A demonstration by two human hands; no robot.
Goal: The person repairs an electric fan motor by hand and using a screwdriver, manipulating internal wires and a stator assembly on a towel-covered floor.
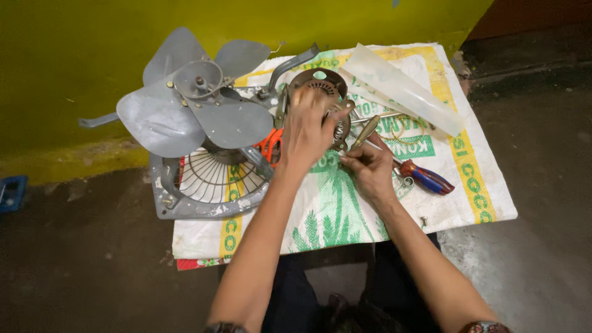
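Note:
My left hand (310, 128) grips a round brown motor part (320, 83) that rests on a white printed sack (370, 203). Just to its right, my right hand (370, 165) holds a tool with a yellowish handle (365, 131), its tip pointing toward the motor part. A grey metal fan blade assembly (185, 98) sits left of the motor, above a grey frame with a wire guard (209, 179). A screwdriver with a red and blue handle (427, 178) lies on the sack right of my right hand.
A translucent plastic strip (401, 86) lies across the sack's far right. Orange-handled pliers (269, 145) peek out under my left hand. A small screw (424, 220) lies near the sack's front edge. A yellow wall (92, 61) stands behind; a blue object (11, 192) sits far left.

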